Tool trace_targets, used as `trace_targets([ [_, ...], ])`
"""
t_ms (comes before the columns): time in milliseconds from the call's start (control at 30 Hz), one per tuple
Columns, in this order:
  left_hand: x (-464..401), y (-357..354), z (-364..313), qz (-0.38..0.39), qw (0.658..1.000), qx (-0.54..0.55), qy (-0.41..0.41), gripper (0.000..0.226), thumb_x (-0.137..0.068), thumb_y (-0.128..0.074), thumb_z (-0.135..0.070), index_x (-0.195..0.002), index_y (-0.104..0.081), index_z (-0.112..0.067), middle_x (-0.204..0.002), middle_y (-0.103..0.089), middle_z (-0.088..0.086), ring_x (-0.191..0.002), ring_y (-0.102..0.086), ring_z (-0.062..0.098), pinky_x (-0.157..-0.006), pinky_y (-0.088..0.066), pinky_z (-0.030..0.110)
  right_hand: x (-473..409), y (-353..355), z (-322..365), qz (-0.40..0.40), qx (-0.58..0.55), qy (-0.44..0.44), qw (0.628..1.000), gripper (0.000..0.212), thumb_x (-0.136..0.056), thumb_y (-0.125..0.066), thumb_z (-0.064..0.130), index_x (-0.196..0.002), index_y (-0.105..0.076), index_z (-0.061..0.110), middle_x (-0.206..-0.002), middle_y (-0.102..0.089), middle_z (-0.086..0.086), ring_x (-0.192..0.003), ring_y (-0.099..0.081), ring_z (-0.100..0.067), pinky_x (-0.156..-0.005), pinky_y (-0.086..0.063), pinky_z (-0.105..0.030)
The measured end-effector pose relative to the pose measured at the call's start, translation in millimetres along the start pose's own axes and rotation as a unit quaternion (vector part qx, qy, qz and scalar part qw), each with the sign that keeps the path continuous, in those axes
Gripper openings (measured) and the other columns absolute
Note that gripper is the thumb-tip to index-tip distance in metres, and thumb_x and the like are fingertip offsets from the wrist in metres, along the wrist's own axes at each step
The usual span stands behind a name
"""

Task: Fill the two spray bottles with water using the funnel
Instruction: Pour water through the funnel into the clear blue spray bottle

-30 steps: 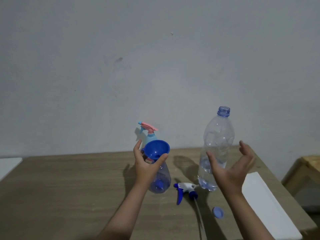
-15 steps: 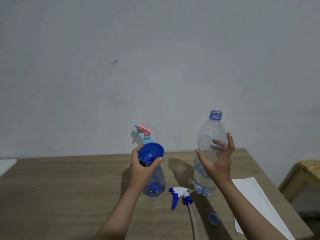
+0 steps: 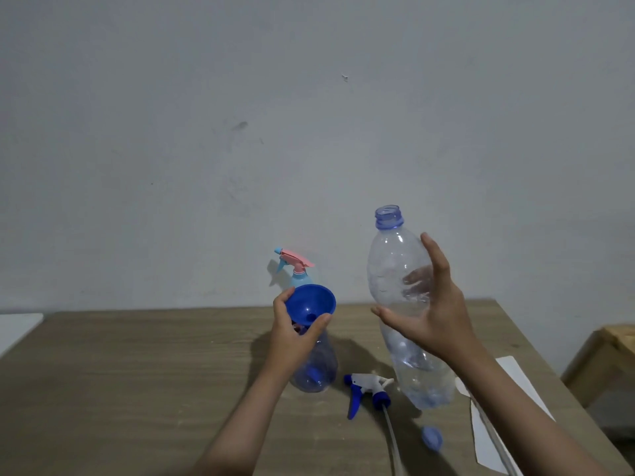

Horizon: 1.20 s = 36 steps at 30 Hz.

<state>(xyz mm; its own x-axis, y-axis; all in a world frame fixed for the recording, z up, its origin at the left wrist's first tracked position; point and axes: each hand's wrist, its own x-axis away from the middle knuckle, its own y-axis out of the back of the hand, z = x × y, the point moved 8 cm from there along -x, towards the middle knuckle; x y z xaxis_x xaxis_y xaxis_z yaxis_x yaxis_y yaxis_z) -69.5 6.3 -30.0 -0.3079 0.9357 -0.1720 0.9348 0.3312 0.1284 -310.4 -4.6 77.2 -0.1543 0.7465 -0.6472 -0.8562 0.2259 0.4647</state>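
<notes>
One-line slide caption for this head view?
Left hand steadies the blue funnel on an open spray bottle while the right hand grips the uncapped water bottle above the table.

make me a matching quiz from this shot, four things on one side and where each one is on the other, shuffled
Things:
1. blue funnel
2. water bottle
3. blue cap
4. white and blue sprayer head

Places:
A. lying flat on the table, tube attached
B. in the right hand, tilted
C. in the neck of a spray bottle, held by the left hand
D. loose on the table, nearest the camera

Pairs: 1-C, 2-B, 3-D, 4-A
</notes>
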Motion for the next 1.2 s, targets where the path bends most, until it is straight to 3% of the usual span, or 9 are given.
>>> trace_targets([
  [133, -4.4, -1.9, -1.0, 0.039, 0.999, -0.038, -0.004, 0.069, -0.082, -0.069, -0.036, -0.135, -0.026, -0.032, -0.13, -0.046, -0.003, -0.104, -0.055, 0.005, -0.08, -0.051, 0.021, 1.2, -7.2, 18.1, 0.103, 0.008, -0.005, 0.995, 0.118, -0.055, -0.088, 0.032, -0.142, -0.011, 0.054, -0.116, -0.053, 0.007, -0.081, -0.06, -0.007, -0.067, -0.048, -0.01],
  [200, -5.5, -2.6, -1.1, 0.054, 0.998, -0.045, -0.007, 0.067, -0.085, -0.066, -0.034, -0.137, -0.024, -0.029, -0.13, -0.047, -0.001, -0.101, -0.056, 0.004, -0.077, -0.049, 0.017, 5.2, -9.6, 20.8, 0.145, 0.022, -0.027, 0.989, 0.118, -0.054, -0.088, 0.034, -0.139, -0.01, 0.06, -0.11, -0.056, 0.008, -0.074, -0.063, -0.011, -0.065, -0.051, -0.016],
  [367, -3.6, -0.6, 3.7, 0.086, 0.996, -0.034, 0.005, 0.07, -0.087, -0.064, -0.033, -0.14, -0.019, -0.033, -0.133, -0.047, -0.001, -0.106, -0.058, 0.008, -0.091, -0.051, 0.029, 13.8, -19.5, 23.1, 0.24, 0.087, -0.038, 0.966, 0.115, -0.053, -0.085, 0.034, -0.131, -0.007, 0.068, -0.094, -0.056, 0.007, -0.065, -0.062, -0.015, -0.064, -0.056, -0.031],
  [467, -1.4, 3.7, 5.0, 0.084, 0.996, -0.014, 0.008, 0.073, -0.083, -0.07, -0.031, -0.139, -0.024, -0.036, -0.136, -0.046, -0.001, -0.114, -0.057, 0.013, -0.098, -0.05, 0.036, 17.5, -26.1, 20.2, 0.288, 0.126, -0.043, 0.948, 0.114, -0.054, -0.083, 0.036, -0.131, -0.006, 0.068, -0.094, -0.056, 0.005, -0.068, -0.057, -0.009, -0.064, -0.053, -0.027],
  [567, -1.2, 9.7, 5.5, 0.063, 0.998, -0.003, 0.009, 0.077, -0.072, -0.08, -0.037, -0.133, -0.033, -0.037, -0.134, -0.048, 0.0, -0.115, -0.057, 0.017, -0.095, -0.052, 0.037, 19.9, -30.0, 16.8, 0.327, 0.16, -0.051, 0.93, 0.113, -0.054, -0.082, 0.038, -0.131, -0.004, 0.066, -0.093, -0.056, 0.005, -0.073, -0.053, -0.005, -0.062, -0.046, -0.022],
  [700, -1.8, 14.5, 4.0, 0.055, 0.998, 0.009, 0.007, 0.088, -0.055, -0.085, -0.052, -0.13, -0.041, -0.035, -0.128, -0.055, 0.001, -0.107, -0.063, 0.015, -0.091, -0.055, 0.041, 19.2, -32.6, 13.8, 0.36, 0.201, -0.069, 0.908, 0.113, -0.054, -0.081, 0.038, -0.131, -0.002, 0.065, -0.095, -0.056, 0.003, -0.076, -0.051, -0.005, -0.063, -0.046, -0.024],
  [867, -0.4, 13.7, 1.5, 0.06, 0.998, 0.015, 0.004, 0.087, -0.058, -0.084, -0.046, -0.134, -0.044, -0.032, -0.127, -0.057, -0.005, -0.108, -0.063, 0.012, -0.092, -0.054, 0.041, 18.8, -32.6, 12.7, 0.38, 0.24, -0.081, 0.89, 0.113, -0.053, -0.08, 0.036, -0.129, -0.003, 0.064, -0.089, -0.063, -0.004, -0.074, -0.06, -0.018, -0.07, -0.057, -0.042],
  [1000, 1.3, 12.1, -0.7, 0.056, 0.998, 0.015, 0.006, 0.091, -0.056, -0.084, -0.049, -0.136, -0.043, -0.031, -0.132, -0.053, -0.002, -0.112, -0.06, 0.015, -0.093, -0.054, 0.039, 20.5, -33.6, 12.1, 0.4, 0.277, -0.089, 0.869, 0.113, -0.054, -0.082, 0.036, -0.132, -0.004, 0.061, -0.088, -0.061, 0.001, -0.073, -0.06, -0.015, -0.068, -0.056, -0.037],
  [1200, 1.3, 11.8, -4.6, 0.053, 0.998, 0.022, 0.005, 0.081, -0.068, -0.084, -0.028, -0.136, -0.041, -0.024, -0.126, -0.055, -0.004, -0.109, -0.059, 0.009, -0.087, -0.055, 0.025, 20.2, -40.7, 18.7, 0.427, 0.307, -0.087, 0.846, 0.112, -0.057, -0.082, 0.036, -0.136, -0.006, 0.055, -0.071, -0.046, 0.008, -0.065, -0.052, -0.012, -0.051, -0.04, -0.026],
])
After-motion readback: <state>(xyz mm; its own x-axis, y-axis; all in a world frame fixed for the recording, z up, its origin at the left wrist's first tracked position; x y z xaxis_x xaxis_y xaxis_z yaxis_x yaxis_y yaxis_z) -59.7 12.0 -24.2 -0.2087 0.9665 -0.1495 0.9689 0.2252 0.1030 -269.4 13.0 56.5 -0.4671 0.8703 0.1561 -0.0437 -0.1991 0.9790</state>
